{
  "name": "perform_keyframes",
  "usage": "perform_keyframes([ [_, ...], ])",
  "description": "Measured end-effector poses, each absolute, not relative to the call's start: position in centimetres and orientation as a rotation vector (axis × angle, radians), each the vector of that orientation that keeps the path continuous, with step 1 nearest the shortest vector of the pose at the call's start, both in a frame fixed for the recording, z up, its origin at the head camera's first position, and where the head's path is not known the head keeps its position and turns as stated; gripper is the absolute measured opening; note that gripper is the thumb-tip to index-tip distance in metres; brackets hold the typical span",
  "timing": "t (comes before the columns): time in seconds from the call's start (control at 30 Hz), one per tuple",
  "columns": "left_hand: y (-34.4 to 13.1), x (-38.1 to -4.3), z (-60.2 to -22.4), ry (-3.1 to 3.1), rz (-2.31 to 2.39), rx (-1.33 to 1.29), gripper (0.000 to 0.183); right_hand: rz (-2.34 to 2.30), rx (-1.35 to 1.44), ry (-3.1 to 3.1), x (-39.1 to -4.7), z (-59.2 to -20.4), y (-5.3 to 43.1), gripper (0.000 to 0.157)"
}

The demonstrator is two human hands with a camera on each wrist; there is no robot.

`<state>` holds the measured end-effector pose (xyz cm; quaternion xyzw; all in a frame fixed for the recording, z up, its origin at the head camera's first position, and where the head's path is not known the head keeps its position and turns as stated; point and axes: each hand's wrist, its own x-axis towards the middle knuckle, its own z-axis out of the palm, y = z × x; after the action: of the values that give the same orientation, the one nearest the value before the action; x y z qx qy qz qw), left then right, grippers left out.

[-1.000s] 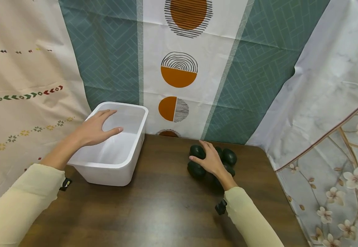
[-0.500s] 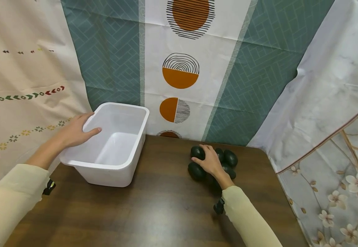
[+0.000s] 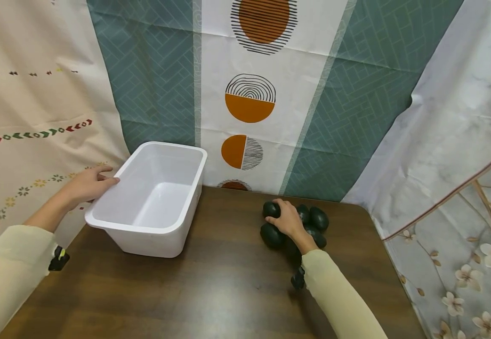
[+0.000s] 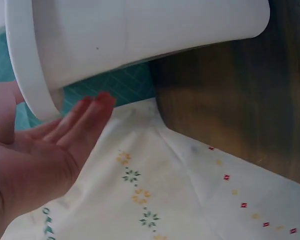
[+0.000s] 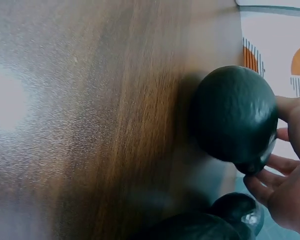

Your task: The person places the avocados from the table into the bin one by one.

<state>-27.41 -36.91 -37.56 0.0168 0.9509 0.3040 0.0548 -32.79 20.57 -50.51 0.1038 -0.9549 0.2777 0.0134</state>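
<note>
A white plastic bin (image 3: 145, 229) stands on the left of the table. My left hand (image 3: 86, 186) is at its left rim, thumb at the edge and fingers outside. In the left wrist view the rim passes between the thumb and the nearly straight fingers (image 4: 85, 117). Several dark green avocados lie clustered on the right. My right hand (image 3: 288, 219) grips the back-left avocado (image 3: 271, 209), fingers over its far side and thumb near its front. Another avocado (image 3: 272, 235) lies in front of it. In the right wrist view an avocado (image 5: 235, 112) hides part of the hand.
More avocados (image 3: 318, 218) lie right of the right hand. The brown wooden table (image 3: 211, 287) extends between the bin and the cluster. Patterned cloth (image 3: 249, 108) hangs along the back, with cream cloth (image 3: 33, 108) at the left and floral cloth (image 3: 453, 226) at the right.
My left hand has moved left from over the bin's inside to its left rim. The right hand has settled lower onto the back-left avocado, its fingers closing in.
</note>
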Motion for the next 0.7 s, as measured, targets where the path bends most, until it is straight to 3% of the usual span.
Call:
perform_keyframes([
  [0.17, -37.7, -27.2, -38.4, 2.653, 1.197, 0.029, 0.066, 0.836, 0.299, -2.980, -33.4, -50.6, 20.4, 0.059],
  [0.37, -38.4, -27.1, -39.3, 2.433, 1.376, -0.022, 0.070, 0.696, 0.365, -3.026, -33.8, -50.2, 20.0, 0.056],
  [0.7, -38.2, -26.9, -41.0, 2.373, 1.433, 0.044, 0.077, 0.583, 0.368, -3.068, -33.6, -50.2, 19.6, 0.062],
])
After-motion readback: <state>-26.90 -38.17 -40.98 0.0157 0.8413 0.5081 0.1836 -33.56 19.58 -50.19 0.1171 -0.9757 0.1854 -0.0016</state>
